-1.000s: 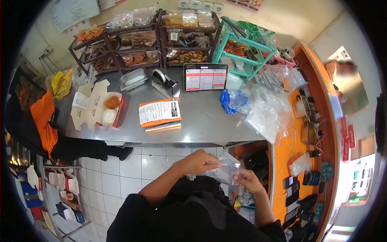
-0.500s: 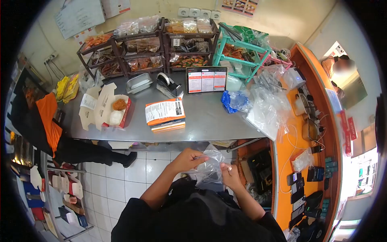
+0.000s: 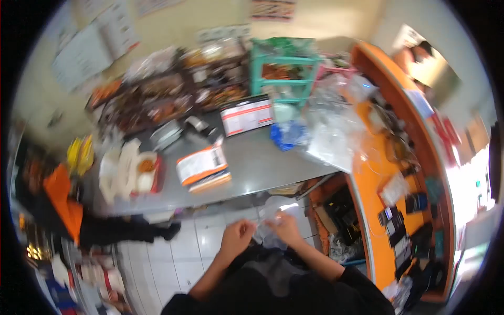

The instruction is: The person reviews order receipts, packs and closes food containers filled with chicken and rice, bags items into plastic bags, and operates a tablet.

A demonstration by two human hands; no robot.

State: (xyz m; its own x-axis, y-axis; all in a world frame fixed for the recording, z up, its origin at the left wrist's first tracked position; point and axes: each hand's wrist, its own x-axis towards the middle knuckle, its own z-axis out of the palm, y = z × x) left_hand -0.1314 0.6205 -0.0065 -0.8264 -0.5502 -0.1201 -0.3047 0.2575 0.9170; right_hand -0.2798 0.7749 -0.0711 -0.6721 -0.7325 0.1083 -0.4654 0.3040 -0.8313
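Note:
A clear plastic bag (image 3: 273, 210) hangs in front of my body, over the tiled floor. My left hand (image 3: 239, 236) is closed, its fingertips pinched at the bag's left side. On the other side my right hand (image 3: 283, 228) grips the bag with curled fingers. On the steel table (image 3: 257, 173) beyond stand an orange and white box stack (image 3: 203, 167) with a printed slip on top. Left of it sits an opened food box (image 3: 149, 176) holding a fried piece and a white round portion. Motion blurs the view somewhat.
A tablet (image 3: 247, 116) stands at the table's back before racks of packets and a teal shelf (image 3: 283, 73). Plastic bags (image 3: 331, 131) lie heaped at the right. An orange counter (image 3: 370, 210) carries phones and cables. Another person (image 3: 63, 199) stands at the left.
The view has tilted and shifted. My hands have come closer together on the bag, and my left hand has turned to a pinch with its fingers up.

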